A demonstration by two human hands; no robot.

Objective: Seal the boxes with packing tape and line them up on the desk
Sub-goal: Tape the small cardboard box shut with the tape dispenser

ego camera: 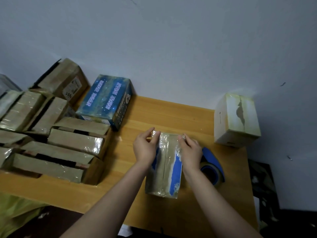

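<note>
**Position.** The box [165, 169] lies on the desk [171, 114], right of centre and close to the person. A blue tape dispenser [213, 162] rests just beside it on the right, partly hidden by the right forearm.

**Hands.** Both hands work at the far end of the box. The left hand [145, 148] pinches the far left corner between thumb and fingers. The right hand [190, 152] curls its fingers over the far right corner. Whether the fingers hold a loose tape end or only press film down cannot be told.

**Orientation.** The long axis runs from the near desk edge toward the wall, leaning slightly left at the far end. A broad face points upward, and the flap seam runs along it, parallel to the long axis. Glossy film covers this face.

**Handling.**
- The box is probably light, being small cardboard that two fingertip grips appear to steady.
- The walls are likely stiff at the corners and softer along the seam.
- The taped surface looks slick, so bare cardboard should give better purchase.
- Take hold across the short width, on the two long side walls, and keep clear of the seam.

**Surroundings.** A white box [236, 121] stands at the far right desk corner. A blue printed box [106, 102] and a group of brown boxes [75, 140] occupy the left.
</note>
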